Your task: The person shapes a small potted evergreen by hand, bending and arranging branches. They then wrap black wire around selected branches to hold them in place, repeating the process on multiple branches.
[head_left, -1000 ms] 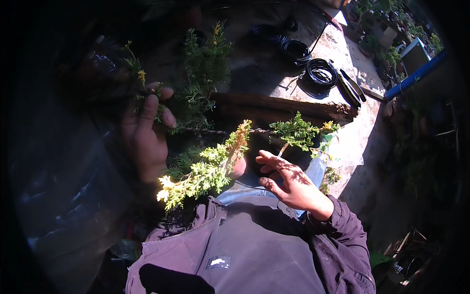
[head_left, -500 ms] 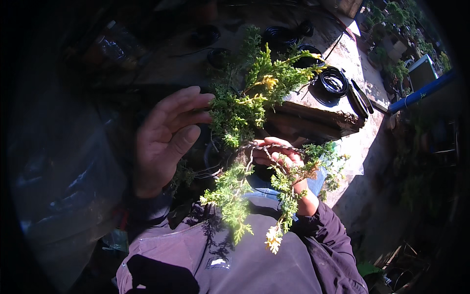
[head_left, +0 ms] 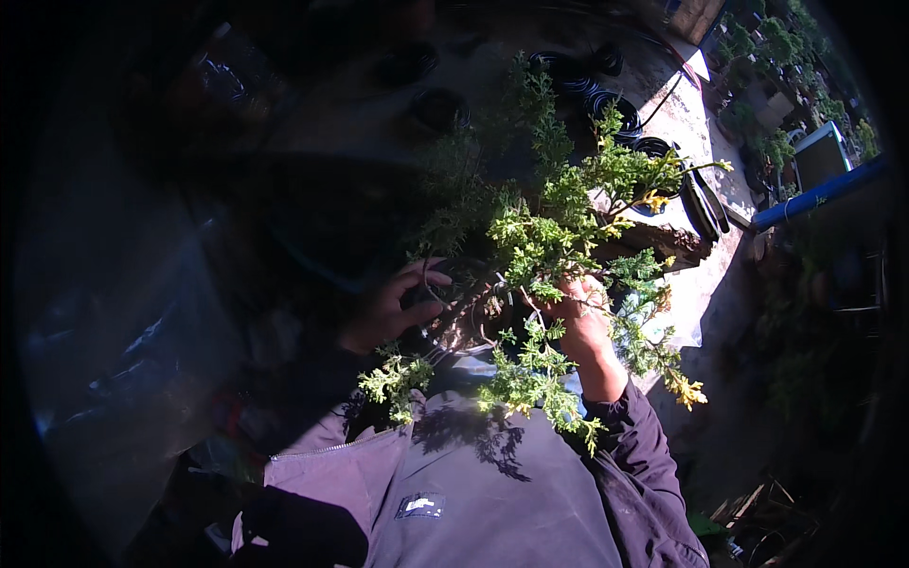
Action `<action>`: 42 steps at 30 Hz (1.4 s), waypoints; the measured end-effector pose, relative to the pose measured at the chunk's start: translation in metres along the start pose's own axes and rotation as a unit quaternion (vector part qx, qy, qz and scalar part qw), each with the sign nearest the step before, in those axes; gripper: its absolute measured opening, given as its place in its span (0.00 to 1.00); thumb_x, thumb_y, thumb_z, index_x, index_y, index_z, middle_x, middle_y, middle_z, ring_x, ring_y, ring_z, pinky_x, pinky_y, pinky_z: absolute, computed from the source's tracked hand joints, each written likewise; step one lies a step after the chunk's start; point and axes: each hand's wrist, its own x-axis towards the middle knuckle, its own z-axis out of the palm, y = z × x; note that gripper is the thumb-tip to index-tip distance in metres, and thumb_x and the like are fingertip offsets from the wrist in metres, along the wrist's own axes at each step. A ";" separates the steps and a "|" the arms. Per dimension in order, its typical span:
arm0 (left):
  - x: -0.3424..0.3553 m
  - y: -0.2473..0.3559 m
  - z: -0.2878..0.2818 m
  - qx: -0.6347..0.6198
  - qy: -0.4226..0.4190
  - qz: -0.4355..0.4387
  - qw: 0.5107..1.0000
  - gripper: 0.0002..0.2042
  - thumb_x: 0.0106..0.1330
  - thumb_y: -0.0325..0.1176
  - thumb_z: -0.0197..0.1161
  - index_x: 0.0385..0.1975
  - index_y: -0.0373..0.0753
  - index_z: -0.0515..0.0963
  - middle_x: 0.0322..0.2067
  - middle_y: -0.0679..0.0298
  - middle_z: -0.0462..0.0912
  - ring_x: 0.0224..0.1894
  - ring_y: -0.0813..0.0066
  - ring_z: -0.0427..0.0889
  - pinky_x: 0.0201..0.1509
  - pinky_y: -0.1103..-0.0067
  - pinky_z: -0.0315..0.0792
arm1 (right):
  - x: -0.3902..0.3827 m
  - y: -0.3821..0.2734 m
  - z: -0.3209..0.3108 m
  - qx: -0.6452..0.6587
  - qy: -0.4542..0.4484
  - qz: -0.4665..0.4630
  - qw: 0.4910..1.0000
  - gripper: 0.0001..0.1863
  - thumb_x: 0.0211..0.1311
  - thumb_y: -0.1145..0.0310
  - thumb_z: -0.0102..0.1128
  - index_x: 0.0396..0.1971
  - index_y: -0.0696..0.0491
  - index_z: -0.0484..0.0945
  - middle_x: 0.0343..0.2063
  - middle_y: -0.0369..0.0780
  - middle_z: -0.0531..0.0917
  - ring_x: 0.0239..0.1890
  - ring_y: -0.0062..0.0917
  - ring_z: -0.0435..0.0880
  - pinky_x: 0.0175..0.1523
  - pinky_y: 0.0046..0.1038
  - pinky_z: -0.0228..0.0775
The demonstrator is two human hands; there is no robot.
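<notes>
Your leafy green plant [head_left: 549, 241] fills the middle of the frame, its branches spreading from the upper centre down toward your jacket [head_left: 511, 492]. Some tips are yellow, notably one at the right, just below the middle of the frame. Thin, bare stems show between your hands, beside a brown patch of what looks like soil [head_left: 464, 327].

Your left hand [head_left: 398, 301] is in shadow, left of centre, with thumb and fingers apart and a gap between them. It is near the thin stems; you cannot tell from this view whether its fingertips touch one. Your right hand [head_left: 582, 317] reaches up into the leaves just right of centre. Foliage covers its fingertips, so whether they are clamped on a branch cannot be told.

Beyond the plant, toward the upper right, a wooden block [head_left: 677, 241] is partly hidden by leaves on a sunlit table [head_left: 734, 180]. Coils of black wire [head_left: 620, 118] and a dark long-handled tool [head_left: 703, 208] lie nearby. A blue pole [head_left: 824, 194] slants in from the right edge, and more plants [head_left: 781, 43] stand in the upper right corner.
</notes>
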 end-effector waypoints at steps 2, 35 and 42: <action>0.004 0.004 0.010 0.034 0.023 0.052 0.998 0.18 0.65 0.38 0.70 0.50 0.37 0.78 0.64 0.54 0.71 0.69 0.62 0.66 0.71 0.67 0.59 | 0.003 0.006 -0.004 0.011 0.020 -0.002 1.000 0.15 0.70 0.59 0.63 0.41 0.57 0.79 0.31 0.38 0.83 0.29 0.24 0.83 0.35 0.27 0.79; 0.155 0.137 0.041 -0.400 0.330 0.252 0.817 0.17 0.77 0.38 0.54 0.58 0.33 0.74 0.57 0.55 0.80 0.59 0.66 0.78 0.65 0.69 0.73 | 0.146 -0.172 -0.001 -0.100 -0.152 -0.451 0.874 0.16 0.73 0.64 0.50 0.54 0.51 0.78 0.41 0.42 0.82 0.45 0.31 0.83 0.60 0.33 0.71; 0.174 0.132 0.016 -0.383 0.296 0.206 0.851 0.12 0.77 0.34 0.56 0.52 0.33 0.77 0.56 0.54 0.81 0.60 0.69 0.77 0.68 0.70 0.70 | 0.153 -0.176 -0.002 -0.242 -0.124 -0.345 0.898 0.13 0.69 0.64 0.57 0.48 0.53 0.80 0.35 0.46 0.84 0.39 0.41 0.84 0.47 0.37 0.74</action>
